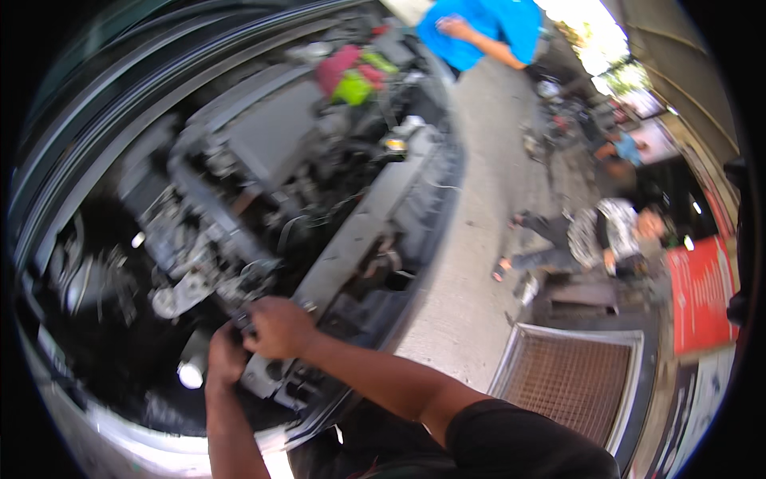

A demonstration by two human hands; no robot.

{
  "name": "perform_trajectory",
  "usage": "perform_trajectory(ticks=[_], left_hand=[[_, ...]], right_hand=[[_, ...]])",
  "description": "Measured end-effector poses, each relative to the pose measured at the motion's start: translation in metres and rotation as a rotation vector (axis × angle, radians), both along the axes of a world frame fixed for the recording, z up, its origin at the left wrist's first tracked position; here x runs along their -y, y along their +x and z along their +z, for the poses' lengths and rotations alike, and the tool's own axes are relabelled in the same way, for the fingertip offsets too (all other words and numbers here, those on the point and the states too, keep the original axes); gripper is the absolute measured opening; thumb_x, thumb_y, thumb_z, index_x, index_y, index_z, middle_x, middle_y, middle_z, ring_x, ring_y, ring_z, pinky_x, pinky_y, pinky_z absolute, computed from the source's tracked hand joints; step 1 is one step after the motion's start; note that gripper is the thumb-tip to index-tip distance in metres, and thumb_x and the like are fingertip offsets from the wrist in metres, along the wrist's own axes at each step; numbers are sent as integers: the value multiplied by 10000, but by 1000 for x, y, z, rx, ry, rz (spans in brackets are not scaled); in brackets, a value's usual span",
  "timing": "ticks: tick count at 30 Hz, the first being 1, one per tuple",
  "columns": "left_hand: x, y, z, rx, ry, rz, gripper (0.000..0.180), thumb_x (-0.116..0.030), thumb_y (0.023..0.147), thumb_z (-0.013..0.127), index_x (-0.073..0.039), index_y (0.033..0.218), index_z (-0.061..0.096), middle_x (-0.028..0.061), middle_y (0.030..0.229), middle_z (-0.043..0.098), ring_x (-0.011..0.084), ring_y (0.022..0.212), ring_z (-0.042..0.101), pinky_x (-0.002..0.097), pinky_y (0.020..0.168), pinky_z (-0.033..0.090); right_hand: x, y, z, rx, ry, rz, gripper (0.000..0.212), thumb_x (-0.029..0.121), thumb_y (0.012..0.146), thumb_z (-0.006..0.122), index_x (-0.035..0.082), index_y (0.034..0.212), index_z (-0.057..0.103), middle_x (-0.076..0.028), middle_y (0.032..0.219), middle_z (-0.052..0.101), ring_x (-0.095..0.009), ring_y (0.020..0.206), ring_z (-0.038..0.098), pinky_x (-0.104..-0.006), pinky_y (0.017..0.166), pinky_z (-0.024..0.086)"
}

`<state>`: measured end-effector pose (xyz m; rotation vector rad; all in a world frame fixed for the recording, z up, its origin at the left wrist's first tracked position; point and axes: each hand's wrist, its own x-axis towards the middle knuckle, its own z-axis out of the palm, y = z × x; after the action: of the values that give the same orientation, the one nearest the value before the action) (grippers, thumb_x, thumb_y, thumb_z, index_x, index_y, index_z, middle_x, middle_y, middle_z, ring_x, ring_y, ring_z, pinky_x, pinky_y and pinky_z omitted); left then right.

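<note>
Both my hands reach into the open engine bay of a car, close together at its near front corner. My left hand (226,357) is closed, with its fingers turned toward the right one. Beside it, my right hand (279,328) is curled too, and the two nearly touch. Between them shows a small dark part (244,321), blurred, whose kind I cannot make out. Just beyond lies a pale metal bracket-like piece (187,294). A grey engine cover (275,132) sits farther in, and a long grey crossmember (351,239) runs along the right of my hands.
Pink and lime-green cloths (351,88) lie at the engine's far end. A person in blue (479,32) stands past the car. Another in a patterned top (598,231) sits at right, near a red sign (702,295). A framed grille (570,383) lies low right.
</note>
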<state>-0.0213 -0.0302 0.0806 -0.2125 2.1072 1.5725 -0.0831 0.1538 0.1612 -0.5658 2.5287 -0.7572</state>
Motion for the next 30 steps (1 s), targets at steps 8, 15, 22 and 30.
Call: perform_trajectory(ticks=[8, 15, 22, 30], left_hand=[[-3, 5, 5, -49, -129, -3, 328, -117, 921, 747, -11, 1231, 750, 246, 1166, 787, 405, 1120, 758, 463, 980, 583], [-7, 6, 12, 24, -139, 52, 280, -113, 926, 731, -19, 1188, 761, 253, 1150, 778, 444, 1125, 734, 475, 976, 575], [-11, 3, 13, 18, -135, 44, 290, -91, 919, 746, -29, 1201, 765, 230, 1152, 788, 419, 1117, 748, 456, 973, 579], [-9, 3, 10, 15, -90, 56, 289, -101, 916, 762, -19, 1193, 767, 219, 1131, 797, 395, 1088, 764, 451, 955, 586]], right_hand=[[-7, 14, -29, -216, -29, -60, 403, 304, 802, 846, 41, 1101, 786, -184, 962, 766, -412, 904, 751, -496, 813, 616], [0, 12, -18, -249, -67, -16, 196, 234, 834, 798, 84, 957, 769, -136, 894, 752, -390, 833, 739, -492, 757, 609], [-4, 9, -17, -271, -84, -20, 232, 242, 823, 802, 72, 976, 760, -141, 914, 751, -386, 871, 735, -497, 775, 604], [-3, 9, -20, -269, -98, -42, 255, 253, 819, 800, 58, 975, 747, -151, 908, 746, -397, 870, 729, -501, 777, 599]])
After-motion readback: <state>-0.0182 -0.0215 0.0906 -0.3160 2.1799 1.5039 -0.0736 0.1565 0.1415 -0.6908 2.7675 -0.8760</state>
